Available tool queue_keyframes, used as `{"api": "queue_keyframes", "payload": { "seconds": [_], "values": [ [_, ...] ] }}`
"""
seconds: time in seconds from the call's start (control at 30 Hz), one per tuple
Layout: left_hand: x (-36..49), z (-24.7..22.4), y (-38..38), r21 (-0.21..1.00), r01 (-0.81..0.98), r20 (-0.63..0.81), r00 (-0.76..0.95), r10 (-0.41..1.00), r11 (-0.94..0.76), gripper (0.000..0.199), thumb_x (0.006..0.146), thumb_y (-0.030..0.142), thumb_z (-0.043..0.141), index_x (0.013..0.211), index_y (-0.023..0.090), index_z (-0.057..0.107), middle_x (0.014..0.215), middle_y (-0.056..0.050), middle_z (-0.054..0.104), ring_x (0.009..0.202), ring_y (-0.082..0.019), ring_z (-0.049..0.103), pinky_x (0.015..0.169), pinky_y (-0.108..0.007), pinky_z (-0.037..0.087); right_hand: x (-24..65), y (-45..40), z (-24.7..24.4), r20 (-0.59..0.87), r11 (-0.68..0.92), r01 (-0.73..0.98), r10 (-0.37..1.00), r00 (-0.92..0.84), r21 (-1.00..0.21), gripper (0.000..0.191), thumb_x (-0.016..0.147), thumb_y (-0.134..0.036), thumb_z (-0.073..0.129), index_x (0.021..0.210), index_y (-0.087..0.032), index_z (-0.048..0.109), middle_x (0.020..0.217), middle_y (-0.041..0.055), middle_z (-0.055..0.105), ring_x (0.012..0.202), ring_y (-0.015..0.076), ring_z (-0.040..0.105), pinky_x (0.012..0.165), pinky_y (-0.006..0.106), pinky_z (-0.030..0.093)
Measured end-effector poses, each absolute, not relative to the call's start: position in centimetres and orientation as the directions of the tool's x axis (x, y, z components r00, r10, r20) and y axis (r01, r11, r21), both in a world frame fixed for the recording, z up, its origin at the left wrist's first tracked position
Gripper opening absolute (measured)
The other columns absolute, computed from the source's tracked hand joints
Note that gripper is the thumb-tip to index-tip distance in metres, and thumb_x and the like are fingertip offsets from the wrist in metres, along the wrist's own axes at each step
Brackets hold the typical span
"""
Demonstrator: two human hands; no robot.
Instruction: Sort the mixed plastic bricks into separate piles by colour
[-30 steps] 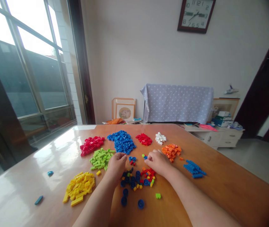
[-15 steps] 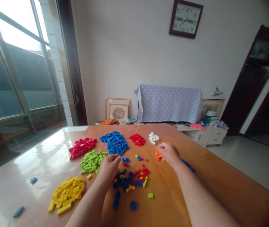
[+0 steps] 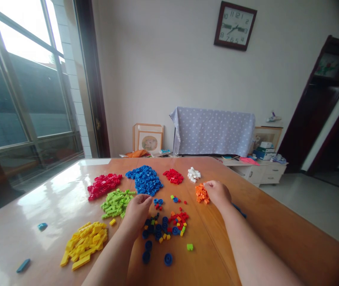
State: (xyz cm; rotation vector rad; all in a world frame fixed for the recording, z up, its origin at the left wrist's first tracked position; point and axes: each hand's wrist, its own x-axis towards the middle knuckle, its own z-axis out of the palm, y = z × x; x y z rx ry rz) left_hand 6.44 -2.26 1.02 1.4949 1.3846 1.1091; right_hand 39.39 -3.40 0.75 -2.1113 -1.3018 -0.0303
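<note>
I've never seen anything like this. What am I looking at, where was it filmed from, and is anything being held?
There is no machine doing the work here, just a person's two bare hands. One camera, worn on the head, looks forward and down, so you see roughly what the wearer sees.

On the wooden table lie small plastic building pieces in piles: yellow, lime green, blue, white, orange and two red ones. Mixed pieces lie scattered nearer the wearer.

The left hand is beside the green pile; the right hand is at the orange one. Both have fingertips pinched together, but whether they hold a piece is too small to tell.
</note>
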Motion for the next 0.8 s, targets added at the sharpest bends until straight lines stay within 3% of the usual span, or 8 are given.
{"api": "queue_keyframes", "payload": {
  "seconds": [0.17,0.33,0.53,0.8],
  "values": [
    [6.3,0.8,-1.9,0.952,0.297,0.067,0.02,0.998,-0.069,0.04,0.072,0.048,0.06,0.09,0.013,0.068,0.073,-0.006,0.064,0.066,-0.018,0.057,0.057,-0.026,0.039,38.0,-3.9,1.5,0.378,-0.215,0.784,0.782,0.496,-0.582,0.032,0.086,-0.046,0.049,0.084,-0.022,0.07,0.082,0.0048,0.071,0.072,0.0179,0.061,0.059,0.025,0.037],
    [6.1,1.0,-1.9,0.963,0.267,0.04,0.017,0.999,-0.043,0.035,0.07,0.042,0.06,0.089,0.014,0.069,0.074,-0.005,0.064,0.064,-0.018,0.056,0.055,-0.025,0.038,35.7,-3.8,0.8,0.314,0.023,0.762,0.918,0.24,-0.648,0.028,0.084,-0.042,0.049,0.078,-0.018,0.064,0.066,-0.0005,0.063,0.062,0.0135,0.055,0.056,0.022,0.037],
    [6.0,0.6,-1.6,0.968,0.251,0.006,0.035,0.999,-0.015,0.029,0.071,0.034,0.057,0.088,0.014,0.067,0.071,-0.004,0.062,0.06,-0.015,0.055,0.053,-0.024,0.038,32.2,-4.5,-0.2,0.13,0.128,0.758,0.99,-0.058,-0.639,0.018,0.078,-0.03,0.055,0.08,-0.018,0.067,0.069,-0.0014,0.064,0.063,0.0122,0.052,0.057,0.021,0.036],
    [5.8,0.1,-1.3,0.964,0.265,0.002,0.035,0.999,-0.011,0.026,0.07,0.029,0.056,0.088,0.014,0.067,0.072,-0.004,0.063,0.059,-0.014,0.055,0.053,-0.023,0.037,29.7,-5.0,0.0,0.17,0.2,0.819,0.977,-0.128,-0.538,0.014,0.077,-0.026,0.056,0.074,-0.018,0.066,0.078,0.0007,0.065,0.069,0.0127,0.053,0.062,0.022,0.036]
  ]
}}
